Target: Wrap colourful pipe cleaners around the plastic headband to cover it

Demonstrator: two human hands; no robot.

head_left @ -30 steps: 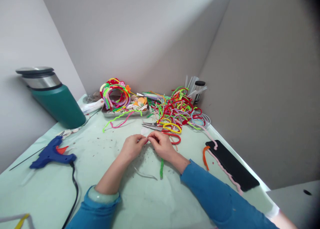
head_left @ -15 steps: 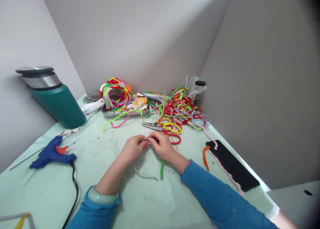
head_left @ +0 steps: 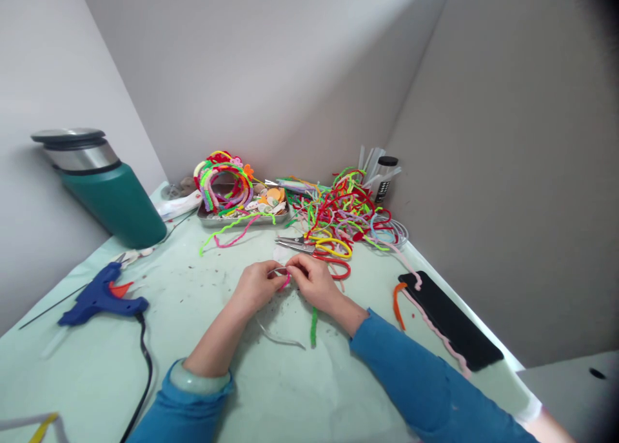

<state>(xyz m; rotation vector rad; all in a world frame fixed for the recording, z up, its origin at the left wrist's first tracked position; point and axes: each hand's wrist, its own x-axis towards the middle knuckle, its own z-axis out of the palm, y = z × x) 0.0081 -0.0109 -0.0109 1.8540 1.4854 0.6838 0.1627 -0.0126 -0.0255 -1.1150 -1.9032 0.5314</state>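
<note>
Pinching a thin, pale grey, wire-like strip point(head_left: 276, 269) between the narrowed thumb and fingers of the bare left hand point(head_left: 256, 285), and likewise at the closed fingertips of the bare right hand point(head_left: 315, 283). Showing, too, between the two hands at the fingertips: a bright pink fuzzy strip point(head_left: 289, 278); cannot tell which fingers bear it. Held over the middle of a table under a pale green sheet point(head_left: 271, 404).

Lying just on the near side: a curved, thin whitish cord point(head_left: 283, 341) and a short green fuzzy stem point(head_left: 313, 327). Resting just beyond the right hand: yellow-handled metal scissors point(head_left: 320, 240) beside red-handled metal scissors point(head_left: 331, 260). Set farther off, left: a shallow metal tray point(head_left: 210, 223) with colourful fuzzy rings point(head_left: 207, 195); to its right, a tangled heap of multicoloured fuzzy stems point(head_left: 338, 204). Placed well to the left: a blue plastic glue gun point(head_left: 97, 295).
</note>
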